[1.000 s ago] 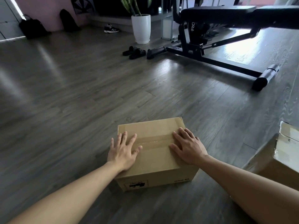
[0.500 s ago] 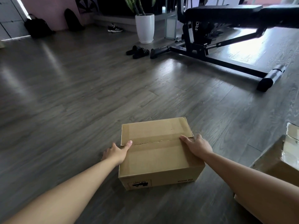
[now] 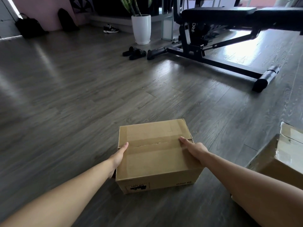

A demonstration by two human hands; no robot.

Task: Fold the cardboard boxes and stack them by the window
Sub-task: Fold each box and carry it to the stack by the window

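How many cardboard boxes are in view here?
2. One closed box sits on the floor, held between the left hand and right hand; a second box is cut off at the right edge. Others may lie off-frame.

Closed box (image 3: 157, 154) between both hands

Grey wood-plank floor (image 3: 82, 99) stretches across a dim room, catching bright glare under a black weight bench (image 3: 229, 18) at upper right. A tall white planter (image 3: 141, 28) holding green stalks stands near a pair of black slippers (image 3: 134, 53) and, farther back, a lone sneaker (image 3: 110, 29). Two dark bags (image 3: 29, 28) rest against a pink wall (image 3: 42, 10) at upper left, beside a strip of light.
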